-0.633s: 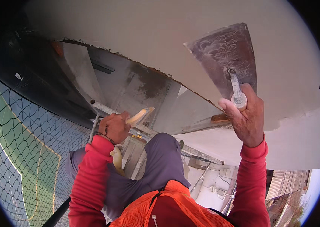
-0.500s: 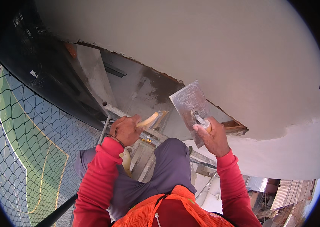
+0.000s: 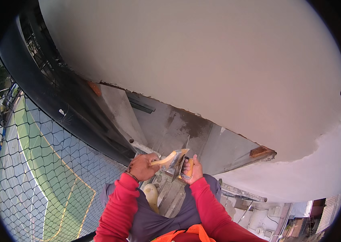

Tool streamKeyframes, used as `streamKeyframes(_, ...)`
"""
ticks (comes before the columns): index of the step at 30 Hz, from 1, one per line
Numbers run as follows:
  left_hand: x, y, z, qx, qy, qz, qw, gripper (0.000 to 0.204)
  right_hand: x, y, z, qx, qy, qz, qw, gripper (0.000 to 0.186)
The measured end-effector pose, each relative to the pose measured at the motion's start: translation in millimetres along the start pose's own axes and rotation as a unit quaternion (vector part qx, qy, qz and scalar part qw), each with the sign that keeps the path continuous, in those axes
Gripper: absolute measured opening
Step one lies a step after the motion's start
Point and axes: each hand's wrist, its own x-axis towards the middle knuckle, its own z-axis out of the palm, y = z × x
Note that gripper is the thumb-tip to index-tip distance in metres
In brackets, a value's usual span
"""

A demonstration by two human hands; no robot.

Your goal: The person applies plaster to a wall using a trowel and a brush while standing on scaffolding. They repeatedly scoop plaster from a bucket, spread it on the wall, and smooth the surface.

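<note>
My left hand (image 3: 143, 166) grips a putty knife (image 3: 163, 160) by its pale wooden handle, with its blade against or just in front of a flat steel trowel (image 3: 177, 172). My right hand (image 3: 193, 170) is wrapped round the trowel's wooden grip. The trowel blade is now seen nearly edge-on between my hands, low over my lap and the scaffold. Above them spreads a smooth plastered surface (image 3: 202, 52) with a ragged lower edge along an opening.
Black netting (image 3: 49, 161) lines the left, over a green and blue court (image 3: 31, 133) far below. A large dark curved band (image 3: 57, 109) runs above it. Scaffold tubes and planks (image 3: 170, 193) lie beneath me; rooftops show at lower right.
My right hand and trowel have swung down and left from high on the right to meet the putty knife. My left hand moved slightly right and down; the view has shifted upward.
</note>
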Motion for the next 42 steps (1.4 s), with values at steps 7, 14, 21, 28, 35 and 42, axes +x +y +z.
streamKeyframes(7, 14.7, -8.2, 11.0, 0.092, 0.048, -0.004, 0.995, 0.024, 2.3, 26.6, 3.2, -0.017, 0.003, 0.053, 0.998, 0.055)
streamKeyframes(14, 46.3, -34.6, 30.6, 0.226, 0.064, -0.017, 0.972, 0.027, -31.9, 40.3, 39.2, -0.118, -0.004, 0.061, 0.991, 0.055)
streamKeyframes(21, 64.1, -49.5, 34.0, 0.228, 0.027, -0.001, 0.973, 0.028, -144.5, -12.8, 87.9, -0.475, -0.010, -0.393, 0.787, 0.035)
streamKeyframes(28, 71.4, -66.4, 48.0, 0.264, -0.024, 0.006, 0.964, 0.032, -169.1, -121.6, 43.4, -0.296, 0.201, -0.681, 0.639, 0.027)
streamKeyframes(35, 69.3, -81.2, 62.6, 0.320, -0.052, 0.014, 0.946, 0.033, -172.4, -209.3, 2.6, 0.082, 0.155, -0.678, 0.714, 0.014)
streamKeyframes(42, 59.0, -88.1, 62.9, 0.329, -0.065, 0.015, 0.942, 0.029, -195.5, -274.3, -29.9, 0.146, 0.143, -0.680, 0.704, 0.022)
